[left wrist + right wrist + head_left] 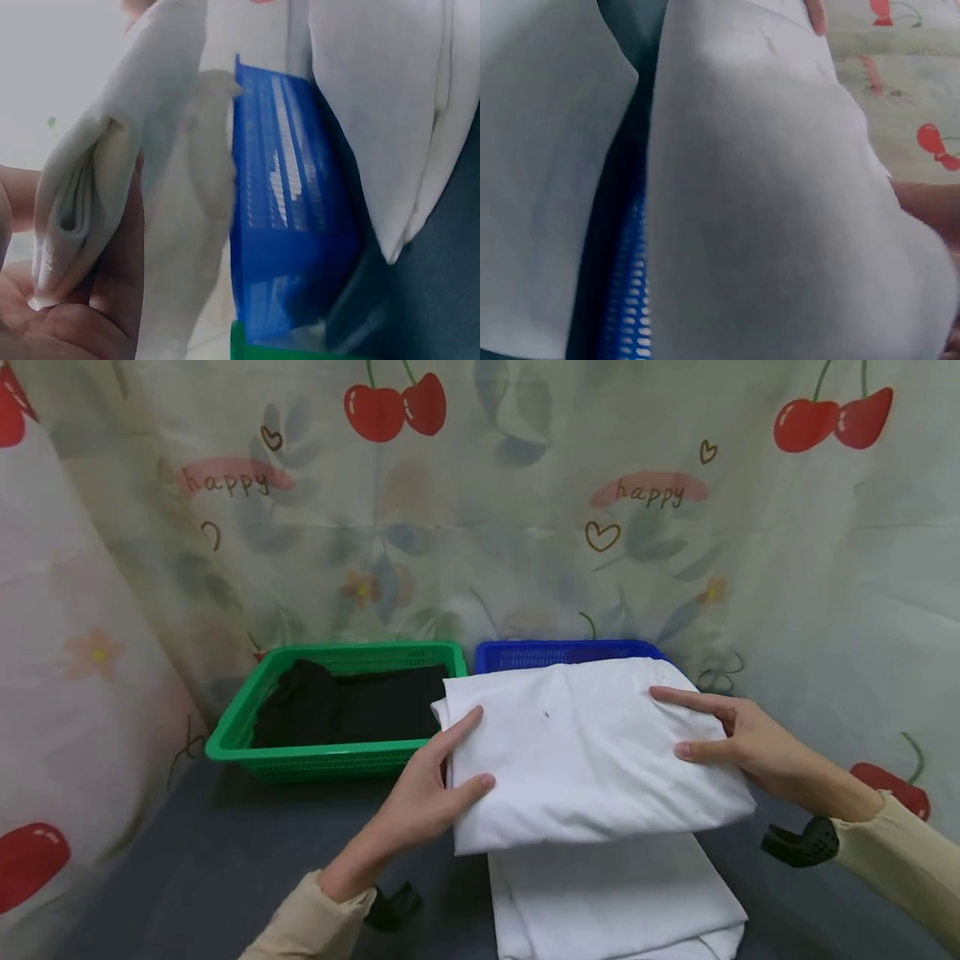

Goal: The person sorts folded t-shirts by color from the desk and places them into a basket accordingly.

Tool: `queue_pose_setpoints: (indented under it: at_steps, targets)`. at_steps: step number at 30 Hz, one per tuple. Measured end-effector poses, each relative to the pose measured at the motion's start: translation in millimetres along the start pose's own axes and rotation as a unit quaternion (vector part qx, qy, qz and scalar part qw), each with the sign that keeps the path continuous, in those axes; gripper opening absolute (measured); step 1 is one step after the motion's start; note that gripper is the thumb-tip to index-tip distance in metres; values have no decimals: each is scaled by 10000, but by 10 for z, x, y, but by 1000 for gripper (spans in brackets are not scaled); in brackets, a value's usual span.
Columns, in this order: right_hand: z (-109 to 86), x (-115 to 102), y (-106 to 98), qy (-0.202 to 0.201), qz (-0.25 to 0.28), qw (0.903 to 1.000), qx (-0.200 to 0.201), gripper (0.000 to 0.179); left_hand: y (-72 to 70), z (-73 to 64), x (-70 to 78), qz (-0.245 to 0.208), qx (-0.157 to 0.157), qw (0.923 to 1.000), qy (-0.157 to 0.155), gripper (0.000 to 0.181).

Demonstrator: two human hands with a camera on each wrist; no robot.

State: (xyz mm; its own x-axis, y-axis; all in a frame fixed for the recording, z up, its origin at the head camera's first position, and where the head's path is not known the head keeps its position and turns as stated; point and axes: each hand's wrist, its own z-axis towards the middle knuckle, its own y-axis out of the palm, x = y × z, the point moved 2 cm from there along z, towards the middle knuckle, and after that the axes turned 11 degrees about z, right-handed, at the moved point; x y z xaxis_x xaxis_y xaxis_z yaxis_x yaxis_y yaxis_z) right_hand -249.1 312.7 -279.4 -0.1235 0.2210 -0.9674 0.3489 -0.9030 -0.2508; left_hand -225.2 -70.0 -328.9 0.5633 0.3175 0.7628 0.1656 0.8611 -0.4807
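Note:
Both hands hold up a thick folded white cloth (585, 760) with a small dark mark on top. My left hand (431, 789) grips its left edge, thumb on the upper face and fingers partly hidden below. At the right end, my right hand (757, 743) grips it with the thumb and a finger on top. The left wrist view shows the stacked layers of the cloth's folded edge (90, 187) above the palm. Beneath it, a second folded white cloth (615, 893) lies on the dark table. Behind the held cloth stands a blue basket (525, 653), largely hidden.
To the left, a green basket (337, 749) holds folded black cloth (382, 706). The dark grey tabletop (225, 860) runs up to a curtain (480, 552) printed with cherries, which hangs behind the baskets and along both sides.

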Motion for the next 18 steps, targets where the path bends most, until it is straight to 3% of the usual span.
queue_pose_setpoints:
  at_steps: [4, 10, 15, 18]
  targets:
    - [219, -34, -115, -220, -234, 9991, 275, 70, -39, 294, -70, 696, 64, 9975, 91, 72]
    - [611, -96, -337, -532, -584, 9953, 566, 70, -80, 798, -72, 1893, -99, 9815, 270, 74]
    - [845, -109, -501, -593, -858, 9921, 695, 67, -64, 1098, -84, 2070, -413, 9774, 109, 76]
    - [932, -102, -584, -606, -907, 9907, 819, 64, -50, 1244, -140, 2041, -435, 9780, -51, 79]
